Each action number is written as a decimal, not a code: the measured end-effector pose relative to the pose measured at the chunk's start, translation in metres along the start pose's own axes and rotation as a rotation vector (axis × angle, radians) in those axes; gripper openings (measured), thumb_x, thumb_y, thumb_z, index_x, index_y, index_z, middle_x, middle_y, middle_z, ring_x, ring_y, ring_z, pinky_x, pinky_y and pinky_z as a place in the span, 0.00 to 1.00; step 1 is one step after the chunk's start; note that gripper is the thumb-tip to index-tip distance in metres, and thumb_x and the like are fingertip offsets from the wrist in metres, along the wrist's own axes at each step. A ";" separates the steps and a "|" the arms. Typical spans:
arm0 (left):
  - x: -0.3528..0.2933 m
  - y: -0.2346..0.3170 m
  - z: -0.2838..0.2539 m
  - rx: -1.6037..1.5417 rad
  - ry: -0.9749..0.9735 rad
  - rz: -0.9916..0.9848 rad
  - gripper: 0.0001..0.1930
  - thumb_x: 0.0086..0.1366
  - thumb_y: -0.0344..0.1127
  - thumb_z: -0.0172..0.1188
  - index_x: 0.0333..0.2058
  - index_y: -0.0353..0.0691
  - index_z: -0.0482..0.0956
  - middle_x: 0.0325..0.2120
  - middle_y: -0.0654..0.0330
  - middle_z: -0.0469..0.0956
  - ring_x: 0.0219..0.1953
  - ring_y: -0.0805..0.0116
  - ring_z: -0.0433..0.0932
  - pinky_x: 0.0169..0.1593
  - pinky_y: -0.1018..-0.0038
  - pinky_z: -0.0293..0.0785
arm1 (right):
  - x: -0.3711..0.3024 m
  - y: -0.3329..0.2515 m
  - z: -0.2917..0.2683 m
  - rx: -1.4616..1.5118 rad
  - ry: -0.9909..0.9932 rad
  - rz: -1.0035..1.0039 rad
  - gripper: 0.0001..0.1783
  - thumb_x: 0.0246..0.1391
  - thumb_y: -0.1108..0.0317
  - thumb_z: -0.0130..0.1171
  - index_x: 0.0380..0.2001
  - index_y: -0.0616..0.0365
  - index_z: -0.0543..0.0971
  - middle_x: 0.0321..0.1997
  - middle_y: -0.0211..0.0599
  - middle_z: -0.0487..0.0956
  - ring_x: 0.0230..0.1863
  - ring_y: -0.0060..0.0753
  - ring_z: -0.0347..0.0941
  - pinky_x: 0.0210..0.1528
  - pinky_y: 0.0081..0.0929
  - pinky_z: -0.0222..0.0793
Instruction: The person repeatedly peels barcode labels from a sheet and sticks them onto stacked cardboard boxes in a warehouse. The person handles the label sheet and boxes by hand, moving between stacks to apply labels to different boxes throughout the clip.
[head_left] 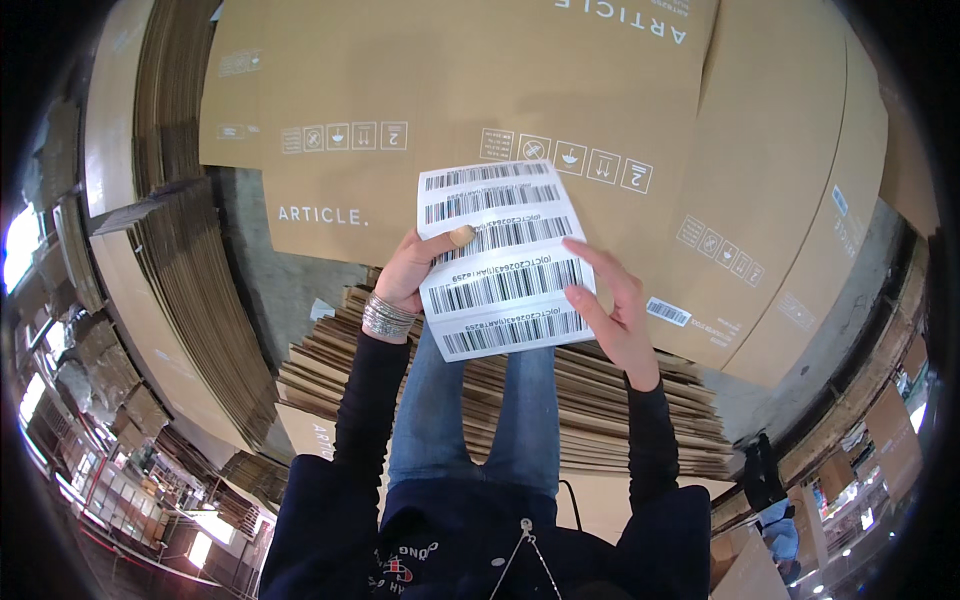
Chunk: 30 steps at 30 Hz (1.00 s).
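A white sheet of barcode labels, with several printed strips across it, is held up in front of my legs. My left hand grips its left edge, thumb lying on top and the other fingers out of sight beneath. At the right edge, my right hand has its index finger and thumb on the labels, a gap showing between the two tips. Silver bangles circle my left wrist. Beyond the sheet lies a large flat brown carton with white printed symbols, and a barcode label is stuck to the cardboard at right.
Stacked flattened cardboard lies under and around my legs. More tall stacks line the left side. Another large carton panel spreads to the right. A person in a light blue top is at the lower right.
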<state>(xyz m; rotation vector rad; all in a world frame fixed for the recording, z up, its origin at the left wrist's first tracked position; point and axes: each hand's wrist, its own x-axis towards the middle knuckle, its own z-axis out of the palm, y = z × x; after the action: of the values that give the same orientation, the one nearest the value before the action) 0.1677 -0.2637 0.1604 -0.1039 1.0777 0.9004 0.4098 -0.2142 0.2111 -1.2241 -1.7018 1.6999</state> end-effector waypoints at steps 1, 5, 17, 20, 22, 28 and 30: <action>-0.002 -0.002 0.001 0.015 -0.010 0.014 0.25 0.57 0.29 0.58 0.53 0.33 0.63 0.44 0.52 0.73 0.43 0.66 0.76 0.43 0.72 0.76 | -0.001 -0.004 -0.004 0.051 -0.044 0.045 0.22 0.52 0.73 0.55 0.52 0.61 0.69 0.46 0.41 0.76 0.45 0.26 0.71 0.50 0.23 0.63; 0.000 -0.006 0.002 0.007 0.028 -0.037 0.24 0.58 0.30 0.57 0.52 0.32 0.63 0.44 0.51 0.73 0.42 0.65 0.77 0.41 0.72 0.78 | -0.020 -0.002 -0.011 0.160 -0.045 0.167 0.20 0.47 0.80 0.57 0.47 0.63 0.74 0.40 0.42 0.79 0.41 0.28 0.75 0.48 0.23 0.66; 0.035 -0.007 -0.037 0.212 0.190 0.216 0.19 0.58 0.29 0.58 0.48 0.33 0.69 0.42 0.54 0.76 0.41 0.66 0.77 0.40 0.73 0.78 | -0.016 0.012 -0.021 -0.524 0.179 -0.293 0.15 0.35 0.79 0.61 0.29 0.49 0.83 0.46 0.41 0.74 0.44 0.40 0.73 0.43 0.28 0.69; 0.076 0.013 -0.061 0.588 0.397 0.447 0.15 0.56 0.26 0.59 0.44 0.31 0.73 0.39 0.57 0.77 0.39 0.71 0.77 0.38 0.75 0.75 | -0.010 0.023 -0.039 -0.541 0.212 -0.330 0.13 0.35 0.78 0.61 0.29 0.52 0.83 0.38 0.40 0.77 0.42 0.39 0.73 0.42 0.27 0.69; 0.099 0.031 -0.079 0.647 0.291 0.480 0.14 0.55 0.25 0.59 0.42 0.32 0.75 0.35 0.58 0.79 0.37 0.73 0.77 0.39 0.75 0.74 | 0.001 0.039 -0.055 -0.302 0.372 -0.111 0.09 0.39 0.79 0.60 0.28 0.57 0.82 0.32 0.37 0.78 0.39 0.31 0.73 0.38 0.23 0.70; 0.221 0.044 -0.087 1.213 -0.036 0.160 0.20 0.50 0.33 0.64 0.43 0.39 0.76 0.43 0.55 0.76 0.43 0.64 0.76 0.44 0.69 0.73 | 0.091 0.116 -0.115 0.210 0.760 0.202 0.10 0.50 0.75 0.57 0.38 0.63 0.76 0.31 0.26 0.74 0.33 0.16 0.69 0.35 0.17 0.70; 0.273 0.050 -0.084 1.542 0.202 0.303 0.20 0.46 0.37 0.67 0.41 0.44 0.78 0.50 0.50 0.69 0.50 0.57 0.69 0.50 0.63 0.68 | 0.133 0.142 -0.128 0.201 0.695 0.165 0.11 0.51 0.75 0.57 0.39 0.64 0.75 0.33 0.29 0.74 0.33 0.17 0.69 0.37 0.18 0.71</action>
<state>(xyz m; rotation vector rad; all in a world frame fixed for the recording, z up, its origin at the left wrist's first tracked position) 0.1187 -0.1119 -0.0824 1.2865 1.7434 0.1145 0.4850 -0.0549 0.0586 -1.6362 -1.0154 1.2619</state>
